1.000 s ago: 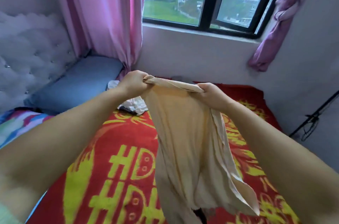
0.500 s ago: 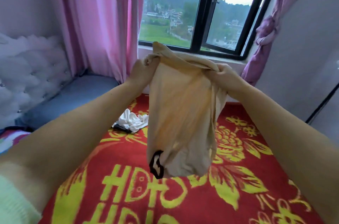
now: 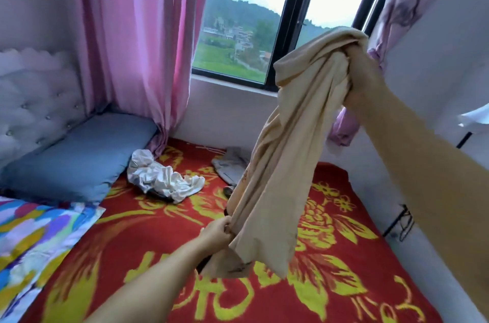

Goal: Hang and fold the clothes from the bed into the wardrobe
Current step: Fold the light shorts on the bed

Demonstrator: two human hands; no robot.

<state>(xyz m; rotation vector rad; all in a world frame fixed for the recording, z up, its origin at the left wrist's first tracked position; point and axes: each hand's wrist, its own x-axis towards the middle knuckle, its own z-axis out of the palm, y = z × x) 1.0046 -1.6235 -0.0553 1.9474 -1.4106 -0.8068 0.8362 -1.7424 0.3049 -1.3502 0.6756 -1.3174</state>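
Above the red bed, the right hand grips a beige garment high; the left hand pinches its lower edge.

Right hand raised high, left hand low (both grips closed on cloth).

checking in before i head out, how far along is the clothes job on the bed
Early, as far as this view shows. Done: nothing visibly hung or folded; no wardrobe in view. In hand: the beige garment, gripped high by the right hand and pinched low by the left hand, unfolded. Left: the crumpled white garment and a grey garment lie on the red blanket.
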